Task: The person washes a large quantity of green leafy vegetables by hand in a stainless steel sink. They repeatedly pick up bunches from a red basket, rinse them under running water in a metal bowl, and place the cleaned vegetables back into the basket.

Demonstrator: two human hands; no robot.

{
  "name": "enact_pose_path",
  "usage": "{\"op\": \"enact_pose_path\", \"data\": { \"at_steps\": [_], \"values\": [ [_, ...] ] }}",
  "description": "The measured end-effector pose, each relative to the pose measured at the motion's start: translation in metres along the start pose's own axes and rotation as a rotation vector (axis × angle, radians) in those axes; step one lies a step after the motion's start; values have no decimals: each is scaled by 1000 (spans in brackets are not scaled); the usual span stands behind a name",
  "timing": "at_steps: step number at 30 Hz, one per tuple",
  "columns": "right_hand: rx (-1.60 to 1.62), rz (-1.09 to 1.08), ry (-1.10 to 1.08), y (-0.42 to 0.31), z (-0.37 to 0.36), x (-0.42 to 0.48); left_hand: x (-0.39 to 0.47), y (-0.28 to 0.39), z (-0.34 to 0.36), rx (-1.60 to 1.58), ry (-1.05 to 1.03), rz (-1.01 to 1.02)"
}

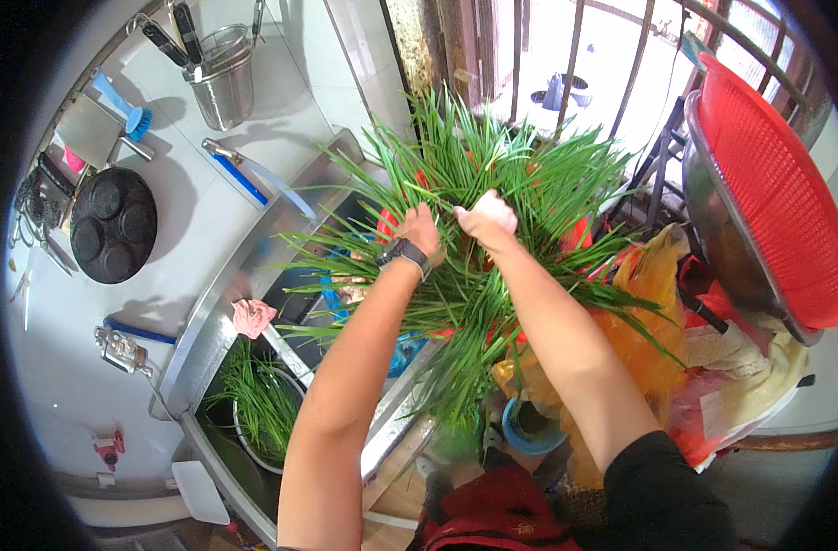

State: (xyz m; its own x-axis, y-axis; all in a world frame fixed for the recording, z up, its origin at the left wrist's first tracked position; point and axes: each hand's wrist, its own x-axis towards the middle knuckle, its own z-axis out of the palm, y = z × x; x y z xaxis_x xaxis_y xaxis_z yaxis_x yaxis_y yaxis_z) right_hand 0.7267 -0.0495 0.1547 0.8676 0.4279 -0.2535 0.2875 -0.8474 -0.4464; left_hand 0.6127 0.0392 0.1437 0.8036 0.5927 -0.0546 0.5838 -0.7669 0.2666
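Observation:
A large heap of long green leaves, likely garlic chives point(474, 310), spreads over a red plastic container point(577, 235), which shows only in patches beneath them. My right hand point(489, 215) is closed in a fist over the heap, and a pale stem runs from it toward the upper left. Just left of it, my left hand point(419, 231), with a dark watch point(400, 251) on the wrist, reaches in among the leaves. Its fingertips are partly hidden, so its hold is unclear. More green leaves point(260, 406) lie in a round pot point(242, 430) in the near sink basin.
A metal sink point(212, 303) with a pink cloth point(253, 318) on its divider runs along the left. At right lean a red colander point(777, 200) and a metal bowl point(729, 234). An orange plastic bag point(639, 344) hangs below them. Window bars point(574, 62) stand behind.

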Motion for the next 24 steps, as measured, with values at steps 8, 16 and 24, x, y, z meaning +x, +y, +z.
{"op": "enact_pose_path", "data": {
  "at_steps": [8,16,24],
  "values": [
    [262,-5,290,-8,-64,21,-13,-33,-26,-225,62,84],
    [412,-2,175,30,-15,120,-21,-28,-38,-146,151,113],
    [514,-1,151,1,-20,84,23,1,-4,272,256,165]
  ]
}}
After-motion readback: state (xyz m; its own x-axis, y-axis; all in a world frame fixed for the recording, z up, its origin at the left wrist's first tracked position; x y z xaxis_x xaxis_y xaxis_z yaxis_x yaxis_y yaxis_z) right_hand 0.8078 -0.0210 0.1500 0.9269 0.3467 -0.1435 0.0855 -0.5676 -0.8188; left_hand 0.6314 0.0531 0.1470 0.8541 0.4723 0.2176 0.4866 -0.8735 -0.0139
